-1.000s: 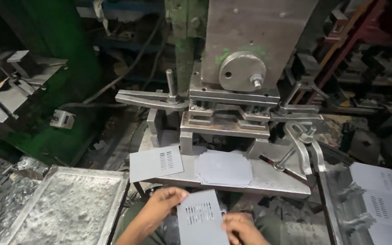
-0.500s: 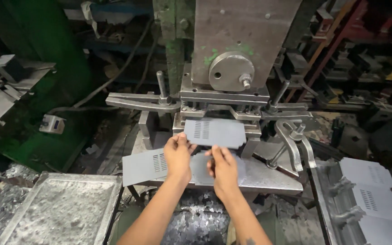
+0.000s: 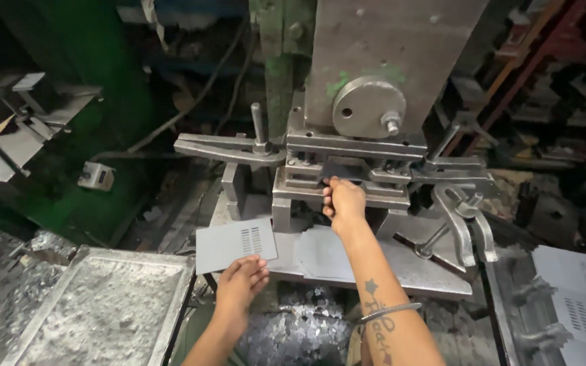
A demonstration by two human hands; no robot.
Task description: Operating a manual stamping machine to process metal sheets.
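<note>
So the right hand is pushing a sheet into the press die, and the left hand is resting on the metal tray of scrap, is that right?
Not quite. In the head view the left hand rests at the edge of the slotted grey sheet, beside the tray. The right hand is at the press die with a sheet.

The thin grey metal sheet [image 3: 339,169] at the right hand [image 3: 344,203] is almost wholly hidden in the slot of the grey steel press die [image 3: 347,152], so the grip on it cannot be judged. The left hand [image 3: 242,281] covers the near edge of the flat grey louvred metal plate [image 3: 235,242]. At four o'clock, the stack of grey louvred panels [image 3: 574,298] is cut by the frame edge.
</note>
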